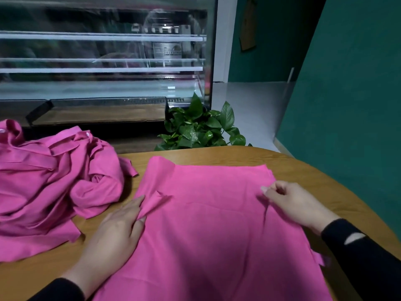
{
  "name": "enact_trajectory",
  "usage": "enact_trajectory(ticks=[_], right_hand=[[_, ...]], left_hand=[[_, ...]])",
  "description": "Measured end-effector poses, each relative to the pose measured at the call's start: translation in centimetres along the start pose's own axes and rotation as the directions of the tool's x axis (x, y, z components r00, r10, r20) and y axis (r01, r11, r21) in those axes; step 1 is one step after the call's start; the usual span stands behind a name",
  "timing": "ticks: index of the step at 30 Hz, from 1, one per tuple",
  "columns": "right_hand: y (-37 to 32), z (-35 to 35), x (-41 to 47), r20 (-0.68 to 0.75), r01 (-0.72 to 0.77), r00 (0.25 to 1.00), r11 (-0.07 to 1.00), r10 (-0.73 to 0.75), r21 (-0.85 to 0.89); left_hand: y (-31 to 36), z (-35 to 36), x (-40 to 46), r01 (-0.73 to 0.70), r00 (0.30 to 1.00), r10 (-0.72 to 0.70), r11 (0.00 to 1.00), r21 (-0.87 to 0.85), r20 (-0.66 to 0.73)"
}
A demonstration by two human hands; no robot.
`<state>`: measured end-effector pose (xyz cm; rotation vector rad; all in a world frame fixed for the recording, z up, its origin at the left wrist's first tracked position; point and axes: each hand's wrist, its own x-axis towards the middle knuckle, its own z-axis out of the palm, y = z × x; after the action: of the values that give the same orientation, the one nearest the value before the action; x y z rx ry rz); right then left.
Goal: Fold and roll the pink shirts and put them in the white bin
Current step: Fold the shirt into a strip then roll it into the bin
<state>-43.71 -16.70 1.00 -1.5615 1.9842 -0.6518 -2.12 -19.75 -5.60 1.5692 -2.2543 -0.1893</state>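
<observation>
A pink shirt [206, 224] lies spread flat on the wooden table [314, 170] in front of me. My left hand [115, 231] rests at its left edge, and a raised fold of the cloth is caught between its fingers. My right hand [293, 203] is at the shirt's right side, thumb and fingers pinching a small ridge of the fabric. A crumpled pile of pink shirts [54, 181] sits on the table to the left. No white bin is in view.
A leafy green plant [201, 127] stands beyond the table's far edge. Behind it is a glass display case [104, 61] with shelves. A green wall [347, 83] runs along the right, close to the table's rounded right edge.
</observation>
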Motion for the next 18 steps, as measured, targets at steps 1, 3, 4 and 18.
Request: enact_trajectory(ticks=[1,3,4,18], right_hand=[[0.1,0.0,1.0,-0.036,-0.011,0.999,1.0,0.011,0.002],[0.3,0.2,3.2,-0.117,-0.045,0.992,0.999,0.043,-0.014],[0.4,0.3,4.2,-0.141,-0.073,0.988,0.997,0.071,-0.01],[0.3,1.1,9.8,-0.178,-0.359,0.919,0.933,0.352,-0.01]], left_hand=[[-0.2,0.1,-0.2,0.004,1.0,-0.003,1.0,-0.025,0.011],[-0.5,0.2,-0.3,0.009,1.0,-0.007,0.999,-0.053,0.026],[-0.5,0.2,-0.3,0.013,1.0,-0.011,0.998,-0.06,0.025],[-0.3,0.0,-0.1,-0.018,0.998,0.024,0.995,-0.099,0.064]])
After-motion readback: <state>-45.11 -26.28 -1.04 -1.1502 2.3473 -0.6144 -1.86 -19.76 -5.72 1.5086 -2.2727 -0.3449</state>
